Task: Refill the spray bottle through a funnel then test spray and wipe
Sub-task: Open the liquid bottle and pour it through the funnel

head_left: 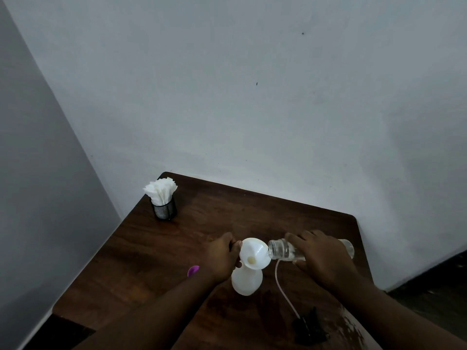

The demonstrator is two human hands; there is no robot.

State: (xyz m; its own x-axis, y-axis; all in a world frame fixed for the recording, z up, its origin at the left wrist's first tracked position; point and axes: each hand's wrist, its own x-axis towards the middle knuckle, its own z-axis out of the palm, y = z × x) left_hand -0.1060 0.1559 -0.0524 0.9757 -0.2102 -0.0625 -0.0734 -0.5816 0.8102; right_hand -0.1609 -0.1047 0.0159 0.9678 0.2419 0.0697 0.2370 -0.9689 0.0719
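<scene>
Probably light and slick, clear bottle (pixel 280 250) gripped mid-body by right fingers (pixel 297 239); left fingers (pixel 236 248) hold funnel (pixel 254 252) atop spray bottle (pixel 246 280).

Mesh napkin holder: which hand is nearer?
Left. The left hand, holding the white funnel, is down-right of the mesh napkin holder; the right hand, tilting the clear bottle, is farther right, past the funnel.

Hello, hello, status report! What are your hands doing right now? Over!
Left hand grips funnel on spray bottle. Right hand holds clear bottle tipped, mouth at funnel rim. Sprayer head and tube lie beside right arm, nothing blocking.
</scene>
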